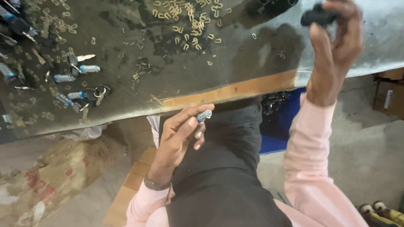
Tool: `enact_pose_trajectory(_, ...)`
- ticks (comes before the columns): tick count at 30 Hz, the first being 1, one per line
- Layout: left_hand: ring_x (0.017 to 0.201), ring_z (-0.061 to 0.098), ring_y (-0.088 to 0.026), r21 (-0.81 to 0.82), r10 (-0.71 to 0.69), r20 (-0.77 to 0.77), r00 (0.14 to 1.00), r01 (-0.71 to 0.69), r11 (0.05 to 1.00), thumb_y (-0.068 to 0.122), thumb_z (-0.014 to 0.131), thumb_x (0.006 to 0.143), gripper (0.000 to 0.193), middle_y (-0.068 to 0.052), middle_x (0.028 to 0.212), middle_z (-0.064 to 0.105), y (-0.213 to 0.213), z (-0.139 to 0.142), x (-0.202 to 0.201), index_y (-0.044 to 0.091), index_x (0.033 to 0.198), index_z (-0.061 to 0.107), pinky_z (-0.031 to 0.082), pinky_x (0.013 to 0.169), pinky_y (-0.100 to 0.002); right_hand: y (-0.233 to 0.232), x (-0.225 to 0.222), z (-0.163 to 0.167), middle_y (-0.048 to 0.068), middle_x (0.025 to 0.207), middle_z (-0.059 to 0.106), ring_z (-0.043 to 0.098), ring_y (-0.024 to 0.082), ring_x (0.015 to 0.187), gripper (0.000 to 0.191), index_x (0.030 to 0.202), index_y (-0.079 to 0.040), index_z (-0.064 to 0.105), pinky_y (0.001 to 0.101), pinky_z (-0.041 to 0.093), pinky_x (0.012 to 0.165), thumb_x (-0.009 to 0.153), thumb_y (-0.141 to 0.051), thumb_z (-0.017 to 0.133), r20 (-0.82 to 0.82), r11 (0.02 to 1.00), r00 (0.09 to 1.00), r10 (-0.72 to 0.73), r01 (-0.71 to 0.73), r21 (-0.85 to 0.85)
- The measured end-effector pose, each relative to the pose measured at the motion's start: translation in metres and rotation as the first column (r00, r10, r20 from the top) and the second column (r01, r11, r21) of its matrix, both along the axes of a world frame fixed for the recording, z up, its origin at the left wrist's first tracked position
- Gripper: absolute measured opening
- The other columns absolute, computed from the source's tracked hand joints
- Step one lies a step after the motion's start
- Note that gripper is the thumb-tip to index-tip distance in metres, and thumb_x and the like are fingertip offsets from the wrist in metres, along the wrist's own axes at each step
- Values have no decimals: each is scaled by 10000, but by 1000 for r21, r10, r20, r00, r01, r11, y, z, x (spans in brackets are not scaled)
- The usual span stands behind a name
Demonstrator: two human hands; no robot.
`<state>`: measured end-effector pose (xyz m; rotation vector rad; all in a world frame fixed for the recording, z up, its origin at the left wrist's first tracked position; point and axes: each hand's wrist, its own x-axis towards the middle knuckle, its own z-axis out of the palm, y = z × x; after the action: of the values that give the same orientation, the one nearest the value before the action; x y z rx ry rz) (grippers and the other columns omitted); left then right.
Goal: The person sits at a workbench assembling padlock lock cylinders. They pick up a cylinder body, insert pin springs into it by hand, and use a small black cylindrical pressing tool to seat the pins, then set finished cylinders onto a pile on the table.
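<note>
Pinching a small silvery lock cylinder point(204, 115) between thumb and fingertips, your left hand point(181, 132) sat just below the worn front edge of the workbench point(235, 71), over your lap rather than over the bench top. Your right hand point(336, 46) was raised above the far side of the bench, fingers closed around a small black part point(318, 16) (its exact shape was too blurred to tell).

The cylinder had nothing under it but your dark apron point(227, 168) and the concrete floor point(370, 143), so a loosened pinch would likely have sent it down out of reach. The grip looked light, only at the fingertips, which made that slip plausible. On the bench, loose brass clips point(189, 21) lay scattered thickly, with keys and cylinders point(80, 69) in a cluster to the left; a sleeve point(311, 138) or wrist sweeping across could have scattered them or knocked some off the edge.
</note>
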<state>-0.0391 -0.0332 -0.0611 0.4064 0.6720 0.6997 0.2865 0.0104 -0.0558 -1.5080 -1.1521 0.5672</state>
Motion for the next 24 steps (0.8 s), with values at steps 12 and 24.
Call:
enact_pose_trajectory(12,714,615,-107,73,-101,88,991,94,993,232,772,989,272,-67,899,669,-4,-20,-1,-31,999,705,499,612,-240,-79,-103,0,165,1196,602,665,284,1156,443,1195,-94,446,393,579,988,967,-151,821,-441,952,846,300,-291,89)
enact_pose_trajectory(24,723,582,-66,189,21,-183,983,14,982,145,730,1004,195,-26,846,660,-12,-17,4,-38,1070,720,468,641,-214,-102,-129,-35,129,836,541,450,116,595,528,1133,-165,300,254,398,531,1025,-554,641,-685,939,677,269,-342,31)
